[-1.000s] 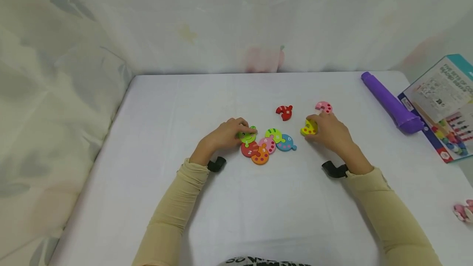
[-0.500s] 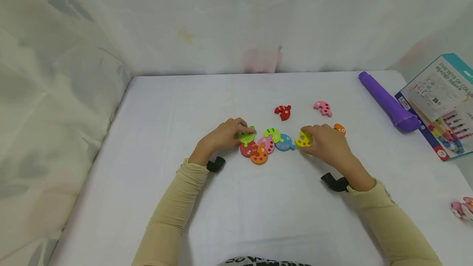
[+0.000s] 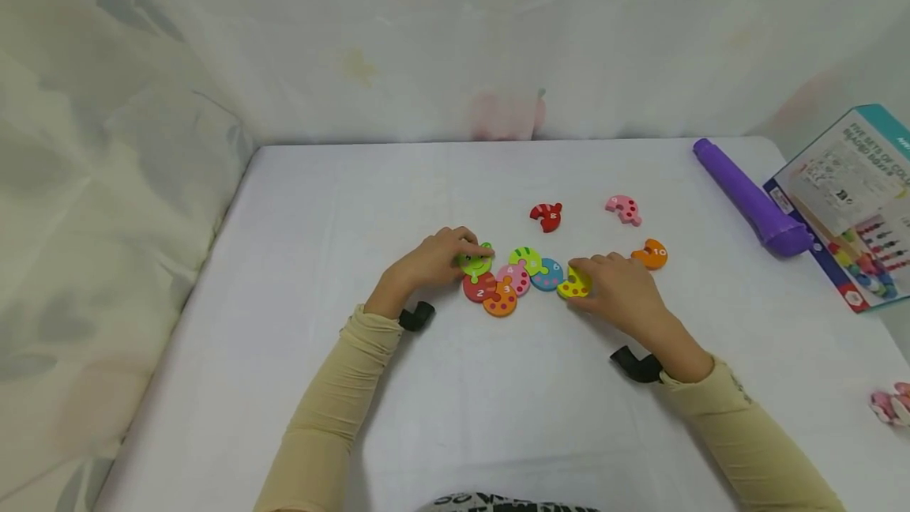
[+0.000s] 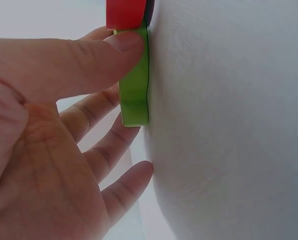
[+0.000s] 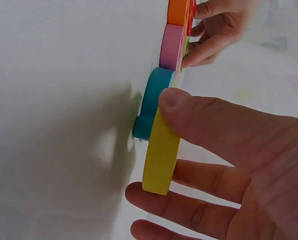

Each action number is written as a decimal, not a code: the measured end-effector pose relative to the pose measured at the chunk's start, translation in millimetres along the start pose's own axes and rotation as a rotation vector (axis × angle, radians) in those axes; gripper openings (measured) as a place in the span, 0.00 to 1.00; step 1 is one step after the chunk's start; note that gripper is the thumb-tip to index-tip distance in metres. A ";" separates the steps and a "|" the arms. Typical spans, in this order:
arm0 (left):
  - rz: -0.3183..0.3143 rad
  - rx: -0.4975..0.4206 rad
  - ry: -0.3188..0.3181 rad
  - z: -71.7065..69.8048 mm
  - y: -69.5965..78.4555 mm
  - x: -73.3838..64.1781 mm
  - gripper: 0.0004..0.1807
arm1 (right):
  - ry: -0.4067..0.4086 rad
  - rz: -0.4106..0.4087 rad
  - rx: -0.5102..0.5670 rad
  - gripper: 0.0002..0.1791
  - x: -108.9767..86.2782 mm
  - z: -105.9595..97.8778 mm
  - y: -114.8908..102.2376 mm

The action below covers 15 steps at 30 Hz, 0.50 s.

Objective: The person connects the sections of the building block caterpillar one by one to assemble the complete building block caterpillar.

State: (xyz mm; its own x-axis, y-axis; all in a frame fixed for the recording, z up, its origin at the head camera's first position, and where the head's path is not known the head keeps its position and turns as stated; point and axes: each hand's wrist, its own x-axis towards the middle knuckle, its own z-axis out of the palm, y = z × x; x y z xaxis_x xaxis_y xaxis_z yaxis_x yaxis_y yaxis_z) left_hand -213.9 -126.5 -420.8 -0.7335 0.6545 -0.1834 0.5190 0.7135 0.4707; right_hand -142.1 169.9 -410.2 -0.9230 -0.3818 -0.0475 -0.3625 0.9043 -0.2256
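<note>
OK, right hand has the yellow piece pinched between thumb and fingers, gap only as wide as the piece. It's just right of the blue 6 piece, right end of the joined row. Right wrist view: yellow overlaps the blue knob along the line of sight; can't tell if they touch or interlock. Yellow's right part sits behind the fingers, no number readable.

Left hand pinches the green face piece at the row's left end, other fingers loosely spread; its left side is covered. Between: red 2, orange 3, pink 4, green 5.

Loose: red 8 far side, pink dotted piece far right of it, number too small; orange 10 right of the right hand, left end close to the knuckles.

Far right: purple tube, printed box cut off by frame. Pink object, near right, also cropped, can't identify.
</note>
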 end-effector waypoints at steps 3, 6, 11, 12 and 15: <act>-0.002 0.002 -0.001 -0.5 0.8 -0.1 0.27 | -0.009 0.000 0.004 0.33 0.2 0.8 -0.7; -0.001 0.006 0.000 -1.0 0.8 -0.1 0.27 | -0.012 -0.006 0.013 0.33 0.1 0.6 -2.1; 0.000 0.006 -0.002 -0.5 0.0 0.3 0.27 | -0.011 -0.016 0.004 0.33 0.6 -0.2 -4.8; 0.000 0.005 -0.003 -0.2 0.0 0.3 0.27 | -0.012 -0.017 -0.002 0.33 0.7 -0.3 -5.1; 0.001 0.004 -0.003 0.4 0.2 0.3 0.27 | -0.017 -0.014 -0.013 0.33 0.9 0.1 -5.7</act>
State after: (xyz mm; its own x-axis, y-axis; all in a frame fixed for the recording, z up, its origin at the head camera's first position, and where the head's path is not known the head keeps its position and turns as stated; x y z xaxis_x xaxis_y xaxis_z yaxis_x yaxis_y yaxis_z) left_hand -213.8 -126.1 -421.0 -0.7315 0.6561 -0.1858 0.5213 0.7137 0.4678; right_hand -140.8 164.3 -409.1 -0.9157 -0.3973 -0.0611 -0.3768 0.9013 -0.2138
